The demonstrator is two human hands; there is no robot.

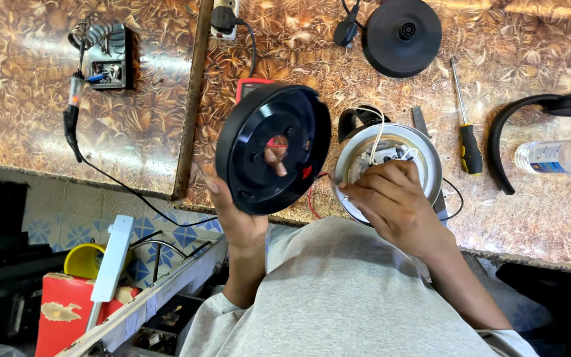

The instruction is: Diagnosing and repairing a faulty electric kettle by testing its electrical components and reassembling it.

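My left hand (pixel 236 215) holds up a round black plastic base cover (pixel 259 132), tilted on edge; a fingertip shows through its centre hole. My right hand (pixel 394 201) rests on the upturned bottom of a metal kettle body (pixel 424 149), fingers pinching at the white wires (pixel 377 135) and parts inside its rim. The kettle body stands at the counter's near edge, just right of the black cover. Red and black leads trail between the two.
On the brown patterned counter (pixel 530 218) lie a black round power base (pixel 401 36), a black-handled screwdriver (pixel 468 142), a black curved handle (pixel 517 125), a clear bottle (pixel 560 157) and a red multimeter (pixel 251 86). A soldering iron (pixel 73 116) and stand (pixel 107 56) sit left.
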